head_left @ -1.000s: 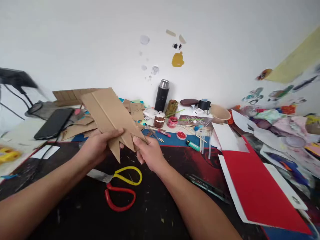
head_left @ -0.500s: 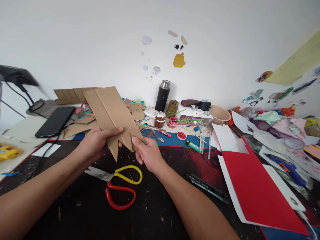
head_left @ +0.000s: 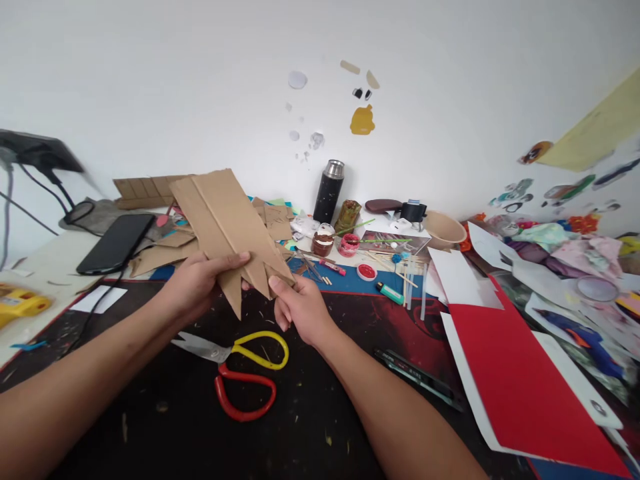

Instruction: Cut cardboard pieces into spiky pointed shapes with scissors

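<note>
A brown piece of cardboard is held up above the dark mat, tilted, with a crease running down it and its lower edge cut into pointed teeth. My left hand grips its lower left side, thumb lying across the front and the other fingers behind. At the lower right tooth, my right hand pinches the cardboard between thumb and fingers. Just below both hands lies a pair of scissors with one yellow and one red handle, blades pointing left and slightly parted.
A black phone and cardboard scraps lie at the left. Behind stand a black flask and open paint jars. A cutter knife lies right of my right arm, beside red paper. Farther right is a blue glue gun.
The view has shifted slightly, so most things appear a little farther right. Both hands keep hold of the cardboard, with hardly any change in their grip.
</note>
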Demonstrator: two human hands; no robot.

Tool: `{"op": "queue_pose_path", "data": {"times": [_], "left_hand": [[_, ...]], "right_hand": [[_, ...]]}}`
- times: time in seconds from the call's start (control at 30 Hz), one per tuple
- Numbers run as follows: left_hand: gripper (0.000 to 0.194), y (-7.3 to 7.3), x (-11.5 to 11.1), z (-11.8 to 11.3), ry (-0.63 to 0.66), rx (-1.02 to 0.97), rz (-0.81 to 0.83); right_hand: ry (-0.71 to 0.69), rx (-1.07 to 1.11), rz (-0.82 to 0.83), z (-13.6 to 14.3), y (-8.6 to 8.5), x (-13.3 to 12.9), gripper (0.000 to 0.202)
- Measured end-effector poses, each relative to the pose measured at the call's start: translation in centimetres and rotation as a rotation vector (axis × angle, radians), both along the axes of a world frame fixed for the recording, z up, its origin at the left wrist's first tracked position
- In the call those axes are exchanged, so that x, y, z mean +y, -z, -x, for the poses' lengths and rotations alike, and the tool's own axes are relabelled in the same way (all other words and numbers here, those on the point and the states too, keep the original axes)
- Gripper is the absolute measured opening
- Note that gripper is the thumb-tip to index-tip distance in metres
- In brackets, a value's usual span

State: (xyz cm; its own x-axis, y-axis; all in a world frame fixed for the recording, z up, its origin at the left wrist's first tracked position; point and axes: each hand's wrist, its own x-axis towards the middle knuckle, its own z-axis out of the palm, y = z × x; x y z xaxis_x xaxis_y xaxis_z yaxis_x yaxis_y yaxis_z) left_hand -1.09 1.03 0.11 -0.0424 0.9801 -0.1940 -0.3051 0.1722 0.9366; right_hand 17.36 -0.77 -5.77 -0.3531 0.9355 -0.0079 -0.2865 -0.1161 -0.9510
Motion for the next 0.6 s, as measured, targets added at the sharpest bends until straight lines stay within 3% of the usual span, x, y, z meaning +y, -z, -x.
{"op": "queue_pose_path", "data": {"times": [0.37,0.6], "left_hand": [[0.042,-0.7,-0.6,-0.9,-0.111,-0.104,0.015],[0.039,-1.3,-1.0,-1.1,-0.117,-0.128,0.020]], "right_hand": [[-0.037,0.105,0.010,-0.1,-0.5,-0.1,0.055],[-0.029,0.088,0.015,0.2,-0.7,-0.2,0.054]]}}
